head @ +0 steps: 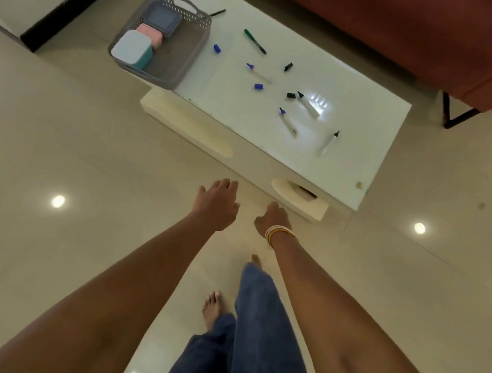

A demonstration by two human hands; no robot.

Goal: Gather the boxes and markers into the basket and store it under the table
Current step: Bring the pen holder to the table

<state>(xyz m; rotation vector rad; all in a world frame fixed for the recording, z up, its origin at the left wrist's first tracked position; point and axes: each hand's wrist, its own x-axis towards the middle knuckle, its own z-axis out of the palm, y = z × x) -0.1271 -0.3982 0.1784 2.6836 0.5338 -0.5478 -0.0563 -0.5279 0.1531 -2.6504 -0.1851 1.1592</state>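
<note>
A person stands barefoot in blue jeans on the glossy cream tiled floor, both bare arms reaching forward toward the low white glossy worktop. The left hand hangs just short of the worktop's near edge, fingers straight and loosely spread, holding nothing. The right hand, with a stack of white, yellow and orange bangles at the wrist, hangs beside it with fingers loosely curled downward, also holding nothing.

On the worktop, nearest its front edge, lie 2 uncapped white-barrelled markers: a black-tipped one toward the right, and a blue-tipped one left of it. Farther in lies another black-tipped white marker with a loose black cap just beside its tip. A loose blue cap sits left of that. Beyond it lies a blue-tipped white marker, then a second loose black cap and a second loose blue cap. Farther still lies a capped green marker, and a thin dark pen-like marker near the worktop's far edge.

The grey perforated plastic basket sits on the worktop's left end, overhanging the left edge. It holds 3 boxes in a row along its left side: a white-lidded teal box, a pink box and a grey-lidded box.

A rust-brown sofa on black legs stands behind the worktop.
</note>
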